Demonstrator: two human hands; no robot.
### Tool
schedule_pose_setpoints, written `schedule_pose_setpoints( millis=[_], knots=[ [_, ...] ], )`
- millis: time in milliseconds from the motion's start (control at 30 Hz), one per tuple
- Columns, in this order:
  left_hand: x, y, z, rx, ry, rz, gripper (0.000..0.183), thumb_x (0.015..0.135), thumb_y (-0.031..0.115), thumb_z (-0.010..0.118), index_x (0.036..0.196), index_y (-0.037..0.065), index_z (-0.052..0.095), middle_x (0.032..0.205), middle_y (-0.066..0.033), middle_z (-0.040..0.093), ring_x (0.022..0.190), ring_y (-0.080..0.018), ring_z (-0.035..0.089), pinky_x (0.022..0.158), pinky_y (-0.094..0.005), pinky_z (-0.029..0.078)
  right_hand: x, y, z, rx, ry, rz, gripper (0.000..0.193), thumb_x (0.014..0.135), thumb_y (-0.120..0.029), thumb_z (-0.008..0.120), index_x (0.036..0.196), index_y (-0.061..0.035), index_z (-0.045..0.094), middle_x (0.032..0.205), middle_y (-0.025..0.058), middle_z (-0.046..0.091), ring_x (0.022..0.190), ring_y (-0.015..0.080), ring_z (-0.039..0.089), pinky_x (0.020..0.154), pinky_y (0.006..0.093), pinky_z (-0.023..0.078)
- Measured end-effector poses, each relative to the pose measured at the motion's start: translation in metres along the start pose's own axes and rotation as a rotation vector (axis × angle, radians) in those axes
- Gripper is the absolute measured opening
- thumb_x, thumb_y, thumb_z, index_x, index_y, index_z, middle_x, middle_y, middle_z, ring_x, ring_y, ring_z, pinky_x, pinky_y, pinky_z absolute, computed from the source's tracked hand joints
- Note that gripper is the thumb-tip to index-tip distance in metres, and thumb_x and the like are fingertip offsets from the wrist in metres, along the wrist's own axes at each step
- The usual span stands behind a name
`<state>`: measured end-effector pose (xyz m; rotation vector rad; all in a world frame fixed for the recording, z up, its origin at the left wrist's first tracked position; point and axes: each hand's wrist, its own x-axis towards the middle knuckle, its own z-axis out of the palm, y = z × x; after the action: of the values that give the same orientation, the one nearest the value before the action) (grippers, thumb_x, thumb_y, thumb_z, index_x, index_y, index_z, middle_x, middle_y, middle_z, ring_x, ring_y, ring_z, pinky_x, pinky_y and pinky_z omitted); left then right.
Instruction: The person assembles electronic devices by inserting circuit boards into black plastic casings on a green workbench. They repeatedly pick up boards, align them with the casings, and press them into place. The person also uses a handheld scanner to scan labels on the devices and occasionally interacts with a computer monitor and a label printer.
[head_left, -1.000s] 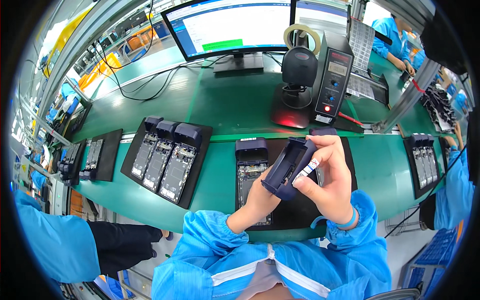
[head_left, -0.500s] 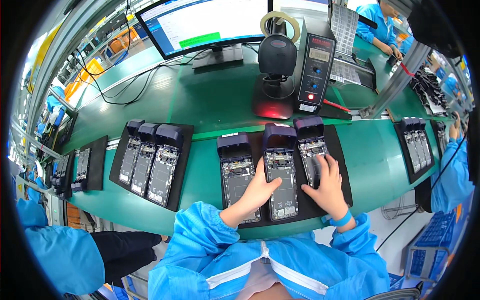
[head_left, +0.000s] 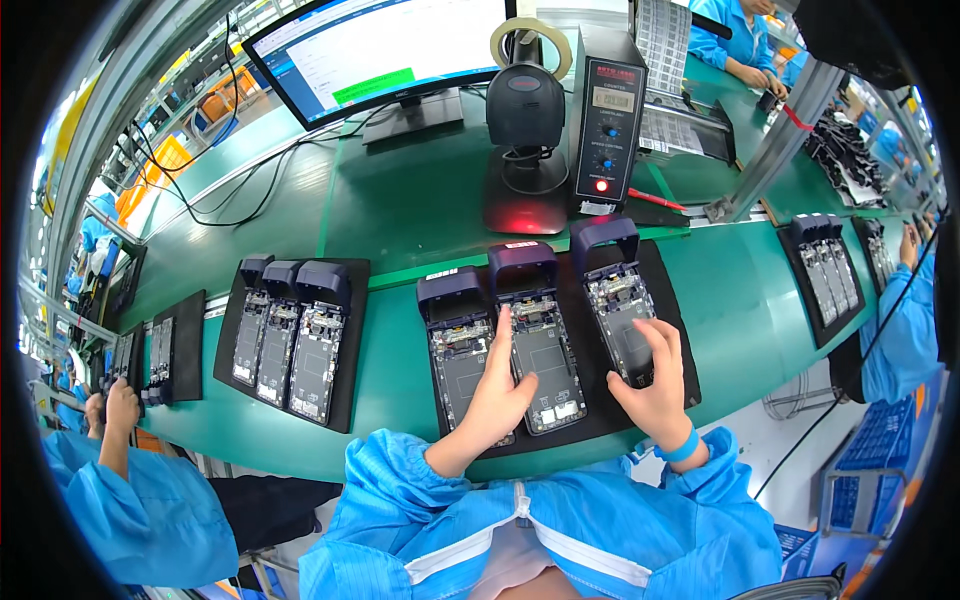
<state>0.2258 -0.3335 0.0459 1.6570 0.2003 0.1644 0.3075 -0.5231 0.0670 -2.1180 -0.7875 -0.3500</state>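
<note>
Three opened handheld terminals with dark blue head parts and bare inner boards lie on a black mat [head_left: 668, 300] in front of me. My left hand [head_left: 492, 398] lies between the left terminal [head_left: 460, 372] and the middle terminal [head_left: 545, 365]. Its fingers point straight up along the middle one's left side, thumb apart over that terminal's edge. The right terminal [head_left: 618, 300] lies slightly apart from the others. My right hand [head_left: 658, 388] is curved round its lower part, thumb at the left edge, fingers over the right side. That hand hides the terminal's lower right corner.
Another mat with three similar terminals [head_left: 318, 355] lies to the left, and one [head_left: 825, 270] to the far right. Behind stand a monitor [head_left: 375, 60], a scanner on a stand [head_left: 525, 110] and a counter box [head_left: 608, 125]. Co-workers' hands [head_left: 118, 408] are at the left.
The whole view has shifted slightly. The gap between the middle and right terminals has widened. My right fingers have drawn closer together. A co-worker's hands have come into view at the left.
</note>
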Motion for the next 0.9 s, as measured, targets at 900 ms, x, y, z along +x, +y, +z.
schedule_pose_setpoints(
  millis=[900],
  knots=[
    [-0.042,0.02,-0.058,-0.929,0.285,-0.151,0.035,0.077,-0.001,0.046,0.112,-0.002,0.045,0.106,-0.0148,0.054,0.099,-0.0278,0.053,0.087,-0.0424,0.041,0.214,0.085,0.009,0.694,0.399,0.502,0.029,0.076,-0.025,0.061,0.076,0.0037,0.062,0.053,-0.005,0.042,0.046,0.0047,0.033,0.042,0.0228,0.021]
  ],
)
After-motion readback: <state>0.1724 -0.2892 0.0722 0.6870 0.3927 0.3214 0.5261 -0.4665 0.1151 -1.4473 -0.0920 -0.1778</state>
